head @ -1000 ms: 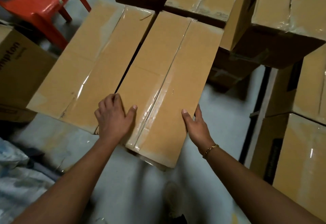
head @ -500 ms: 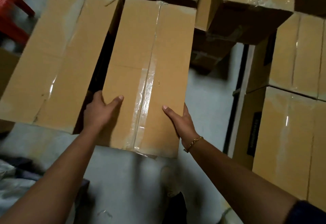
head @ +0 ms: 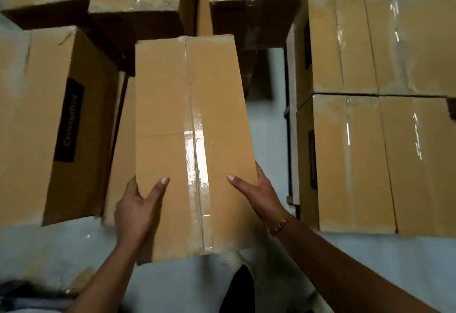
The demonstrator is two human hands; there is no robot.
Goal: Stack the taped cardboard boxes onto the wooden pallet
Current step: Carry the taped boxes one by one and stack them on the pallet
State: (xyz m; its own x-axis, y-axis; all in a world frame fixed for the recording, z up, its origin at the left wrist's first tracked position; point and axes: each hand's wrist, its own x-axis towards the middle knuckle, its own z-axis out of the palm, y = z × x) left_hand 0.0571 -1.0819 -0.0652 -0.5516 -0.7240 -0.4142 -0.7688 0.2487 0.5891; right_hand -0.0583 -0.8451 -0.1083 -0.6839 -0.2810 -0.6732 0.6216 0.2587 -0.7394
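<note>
Carry step, I reckon: the taped box (head: 192, 140) is up off the pale floor (head: 266, 140) and square in front of me, its shiny tape seam running away from me. Left of it sits a box with a dark printed label (head: 49, 120), close alongside. Right of it, across a strip of bare floor, is a block of taped boxes (head: 370, 159), which I take for the stack. I can't make out the pallet itself. Next move, as I judge it: swing the box right, line its long edge up with that block, and set it down flush.

Now the hands. My left hand (head: 133, 211) clamps the box's near left edge, thumb flat across the top, fingers hidden down the side. My right hand (head: 259, 194), gold bracelet (head: 282, 221) at the wrist, mirrors it on the right edge, thumb on top, fingers out of sight. Both wide-spread, both gripping.
</note>
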